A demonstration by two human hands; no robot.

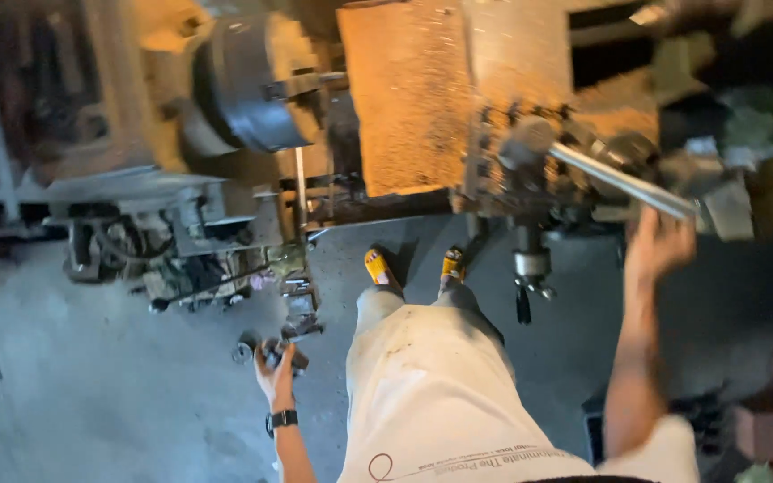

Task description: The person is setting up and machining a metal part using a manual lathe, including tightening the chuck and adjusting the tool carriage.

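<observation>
Head view: your right hand (659,243) reaches, fingers spread, just under the near end of the steel lever (624,182) slanting toward the lathe (252,80), while your left hand (276,371) grips a dark part (281,351).

machine workshop: big metal lathe (386,134) across top of frame, chuck (257,85) upper left, grimy concrete floor (91,385) lower left

My left hand (276,368) hangs low beside my leg, arm straight down, a dark watch on the wrist, fingers curled shut around something small and dark. My right hand (657,243) is raised forward, forearm bare and extended, fingers spread loosely and blurred, the palm turned away from me.
</observation>
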